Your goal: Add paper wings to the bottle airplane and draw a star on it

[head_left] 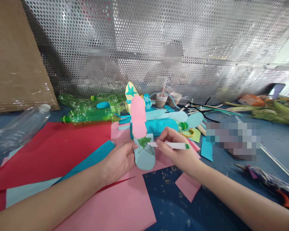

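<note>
A white marker with a green end (175,145) is pinched in my right hand (174,149), its tip on a green star outline partly coloured in. That star is on a light blue paper piece with a rounded end (145,160). My left hand (120,160) grips the left edge of this piece between thumb and curled fingers. Behind it, a pink rounded paper strip (138,112) stands out from a bottle wrapped in blue paper (159,126), whose green cap points right. A yellow paper piece with a blue star (130,91) rises at the back.
Red paper (69,154) and pink paper (115,205) lie left and in front. Green plastic bottles (91,115) and a clear bottle (24,125) lie at the back left. Two small pots (161,100) stand by the perforated metal panel (139,38). A glue gun (267,179) is at right.
</note>
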{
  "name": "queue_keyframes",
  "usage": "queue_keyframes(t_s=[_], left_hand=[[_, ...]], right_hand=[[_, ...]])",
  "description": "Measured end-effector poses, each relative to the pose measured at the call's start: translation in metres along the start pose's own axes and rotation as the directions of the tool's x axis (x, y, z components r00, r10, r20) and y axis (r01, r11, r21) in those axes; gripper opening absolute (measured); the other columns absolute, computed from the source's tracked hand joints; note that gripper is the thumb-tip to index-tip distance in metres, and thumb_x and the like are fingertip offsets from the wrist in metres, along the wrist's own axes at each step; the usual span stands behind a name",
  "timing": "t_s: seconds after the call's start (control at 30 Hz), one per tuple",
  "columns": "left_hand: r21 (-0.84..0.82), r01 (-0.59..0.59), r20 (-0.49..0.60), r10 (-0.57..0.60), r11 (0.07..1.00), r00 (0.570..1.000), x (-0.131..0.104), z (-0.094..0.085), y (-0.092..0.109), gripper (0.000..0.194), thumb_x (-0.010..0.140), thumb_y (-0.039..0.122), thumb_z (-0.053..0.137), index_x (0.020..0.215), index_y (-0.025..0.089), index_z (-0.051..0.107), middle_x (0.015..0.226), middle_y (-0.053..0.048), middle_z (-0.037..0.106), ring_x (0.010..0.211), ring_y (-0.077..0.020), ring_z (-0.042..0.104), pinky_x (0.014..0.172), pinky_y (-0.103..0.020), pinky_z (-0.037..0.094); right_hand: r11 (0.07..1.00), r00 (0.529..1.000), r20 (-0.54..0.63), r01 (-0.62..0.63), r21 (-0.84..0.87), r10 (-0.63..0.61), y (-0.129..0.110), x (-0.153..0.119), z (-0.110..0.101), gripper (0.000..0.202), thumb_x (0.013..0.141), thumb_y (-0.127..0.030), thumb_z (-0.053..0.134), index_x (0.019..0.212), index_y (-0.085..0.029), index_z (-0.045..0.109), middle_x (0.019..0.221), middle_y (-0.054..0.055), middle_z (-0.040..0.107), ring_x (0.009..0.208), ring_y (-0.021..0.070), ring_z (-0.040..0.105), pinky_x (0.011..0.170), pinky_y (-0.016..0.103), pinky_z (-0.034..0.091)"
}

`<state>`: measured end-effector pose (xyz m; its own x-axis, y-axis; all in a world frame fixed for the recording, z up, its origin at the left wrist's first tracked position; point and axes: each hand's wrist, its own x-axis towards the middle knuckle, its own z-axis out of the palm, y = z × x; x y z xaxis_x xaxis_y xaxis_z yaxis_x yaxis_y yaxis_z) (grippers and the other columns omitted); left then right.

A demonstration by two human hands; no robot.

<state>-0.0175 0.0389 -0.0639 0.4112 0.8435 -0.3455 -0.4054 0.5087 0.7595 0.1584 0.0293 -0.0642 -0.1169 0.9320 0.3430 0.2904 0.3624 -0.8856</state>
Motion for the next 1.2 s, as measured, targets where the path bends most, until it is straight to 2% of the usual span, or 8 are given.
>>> queue_keyframes(t_s=[0.17, 0.5, 0.77, 1.0, 1.2], left_hand=[[-0.010, -0.008, 0.025, 0.009, 1.000, 1.000, -0.0001, -0.0008, -0.0007, 0.026, 0.081, 0.006, 0.048, 0.094, 0.014, 0.070, 0.097, -0.008, 0.074, 0.110, -0.0247, 0.062, 0.101, -0.038, 0.042], [-0.001, -0.002, 0.015, 0.002, 1.000, 1.000, -0.0008, 0.0005, -0.0001, 0.025, 0.080, 0.006, 0.048, 0.089, 0.014, 0.070, 0.100, -0.008, 0.074, 0.107, -0.0240, 0.063, 0.100, -0.037, 0.044], [-0.005, -0.020, 0.069, 0.021, 1.000, 0.997, 0.0005, -0.0022, -0.0017, 0.023, 0.080, 0.008, 0.052, 0.092, 0.014, 0.070, 0.099, -0.008, 0.074, 0.109, -0.0238, 0.062, 0.101, -0.036, 0.043], [0.001, -0.010, 0.015, 0.010, 1.000, 1.000, -0.0012, 0.0031, 0.0007, 0.027, 0.081, 0.006, 0.046, 0.091, 0.014, 0.070, 0.100, -0.008, 0.074, 0.102, -0.0225, 0.065, 0.098, -0.036, 0.045], [0.015, -0.011, 0.049, 0.011, 1.000, 0.999, -0.0003, -0.0015, -0.0014, 0.023, 0.080, 0.008, 0.050, 0.091, 0.014, 0.070, 0.100, -0.009, 0.074, 0.106, -0.0241, 0.064, 0.099, -0.037, 0.044]], right_hand=[[1.000, 1.000, -0.024, -0.010, -0.009, 0.010, 0.0009, -0.0001, 0.0000, 0.014, 0.078, -0.023, 0.056, 0.068, -0.022, 0.047, 0.060, -0.004, 0.051, 0.053, 0.0107, 0.042, 0.048, 0.024, 0.031], [1.000, 1.000, 0.003, 0.003, -0.012, -0.003, 0.0028, -0.0021, 0.0015, 0.015, 0.079, -0.022, 0.056, 0.067, -0.023, 0.046, 0.060, -0.005, 0.050, 0.053, 0.0107, 0.042, 0.049, 0.025, 0.032], [1.000, 1.000, 0.006, 0.006, -0.028, -0.006, 0.0016, -0.0028, 0.0013, 0.016, 0.080, -0.024, 0.056, 0.068, -0.023, 0.046, 0.060, -0.005, 0.050, 0.053, 0.0108, 0.042, 0.049, 0.025, 0.031], [1.000, 1.000, 0.013, 0.007, -0.019, -0.007, 0.0019, -0.0024, 0.0017, 0.015, 0.080, -0.023, 0.056, 0.069, -0.023, 0.046, 0.060, -0.005, 0.050, 0.053, 0.0108, 0.042, 0.048, 0.025, 0.031], [1.000, 1.000, 0.025, 0.012, -0.021, -0.012, 0.0022, -0.0038, 0.0021, 0.016, 0.080, -0.022, 0.056, 0.068, -0.023, 0.046, 0.059, -0.006, 0.049, 0.051, 0.0104, 0.041, 0.048, 0.025, 0.030]])
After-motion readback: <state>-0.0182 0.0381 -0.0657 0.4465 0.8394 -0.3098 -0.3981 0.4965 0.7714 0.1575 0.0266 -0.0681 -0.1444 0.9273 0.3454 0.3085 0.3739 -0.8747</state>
